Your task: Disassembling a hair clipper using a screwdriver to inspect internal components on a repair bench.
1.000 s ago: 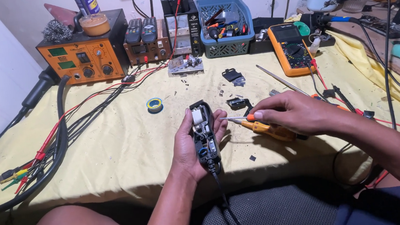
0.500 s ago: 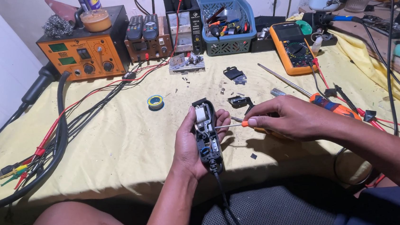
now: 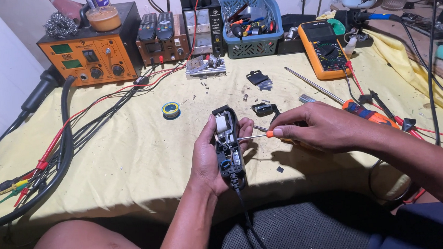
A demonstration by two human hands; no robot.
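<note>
While the left hand [image 3: 210, 154] cradles an opened black device [image 3: 227, 142] upright above the near edge of the yellow-covered table [image 3: 128, 147], its fingers wrap round the left and back of the casing and the thumb presses against the right side, so the bare insides face up toward the camera. A black cord [image 3: 244, 212] runs from the near end of the device down over the person's lap. From the right, the right hand [image 3: 322, 127] pinches an orange-handled screwdriver [image 3: 254, 136] between thumb and fingertips, fingers drawn close together, and the thin metal shaft lies level with its tip touching the device's open middle. Just beyond the hands, small black casing parts [image 3: 262, 109] lie loose on the cloth, with another black piece [image 3: 258, 78] farther off. A small roll of blue and yellow tape [image 3: 171, 110] sits to the left of the device, well apart from it. Along the far edge stand an orange bench unit [image 3: 95, 58] at the left, a blue basket [image 3: 253, 24] of tools in the middle, and an orange multimeter [image 3: 323, 48] to the right. Red and black leads [image 3: 60, 147] trail across the left side of the table toward its near left corner.
</note>
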